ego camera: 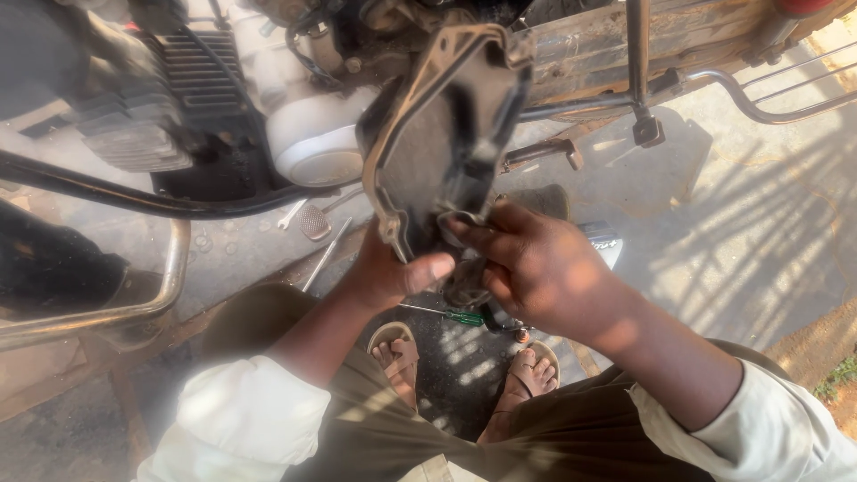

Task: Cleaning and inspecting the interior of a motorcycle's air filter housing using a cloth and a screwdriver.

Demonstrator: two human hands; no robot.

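I hold a black plastic housing (442,134) with a tan rim upright in front of me. My left hand (393,272) grips its lower edge from the left, thumb pressed against the bottom. My right hand (536,268) is wrapped around its lower end from the right, fingers curled over a dark rubber piece there. The housing hides part of the motorcycle engine (308,134) behind it.
A motorcycle with a finned cylinder (147,98) and footrest (647,129) stands ahead on concrete. A green-handled screwdriver (451,314), a spanner (326,254) and another wrench (292,214) lie on the ground near my sandalled feet (464,366). A chrome guard bar (170,268) is at left.
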